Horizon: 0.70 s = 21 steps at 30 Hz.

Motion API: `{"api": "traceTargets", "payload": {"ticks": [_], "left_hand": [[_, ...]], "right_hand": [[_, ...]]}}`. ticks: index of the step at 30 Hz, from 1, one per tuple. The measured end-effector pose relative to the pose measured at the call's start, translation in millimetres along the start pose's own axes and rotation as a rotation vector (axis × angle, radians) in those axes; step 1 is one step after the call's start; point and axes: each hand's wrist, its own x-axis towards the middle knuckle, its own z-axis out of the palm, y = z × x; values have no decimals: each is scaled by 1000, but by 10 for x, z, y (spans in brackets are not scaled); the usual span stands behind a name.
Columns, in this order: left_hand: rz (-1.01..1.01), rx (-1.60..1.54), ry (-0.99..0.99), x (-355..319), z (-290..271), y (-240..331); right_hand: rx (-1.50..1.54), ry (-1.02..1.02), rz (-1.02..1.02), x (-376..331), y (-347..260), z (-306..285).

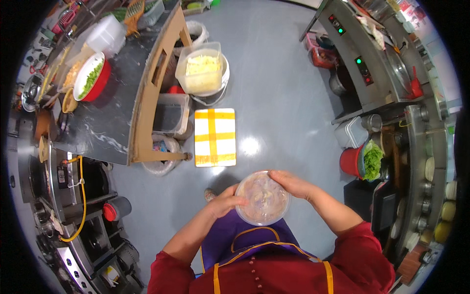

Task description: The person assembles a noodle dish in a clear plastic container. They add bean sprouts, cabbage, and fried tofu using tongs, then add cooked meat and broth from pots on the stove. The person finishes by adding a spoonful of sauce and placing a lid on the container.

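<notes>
Between both hands, in front of my purple apron (215, 245), is a round, clear plastic container (263, 200) with a see-through cover. Its pale, purplish contents show through, but I cannot make out what they are. My left hand (228, 201) grips the left side, the thumb lying over the top. My right hand (293, 184) is wrapped round the upper right rim. On the floor just ahead lies a white box (200, 138) crossed with yellow tape.
To the left stands a dark marble-topped counter (110, 130) with a red bowl (102, 84) of chopped greens. Beside it, a clear tub (185, 81) of pale yellow food rests on a white bucket. Steel kitchen units (374, 95) line the right, near lettuce (373, 161) in a bucket.
</notes>
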Motion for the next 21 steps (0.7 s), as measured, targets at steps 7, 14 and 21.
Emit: {"api": "traceTargets", "payload": {"ticks": [7, 14, 21], "left_hand": [[226, -241, 84, 532, -522, -505], [176, 10, 213, 1092, -1448, -636], [248, -6, 39, 1768, -2473, -804]], "right_hand": [[269, 414, -210, 821, 775, -107], [297, 290, -104, 1648, 1112, -616], [74, 105, -117, 2571, 1471, -1077]]}}
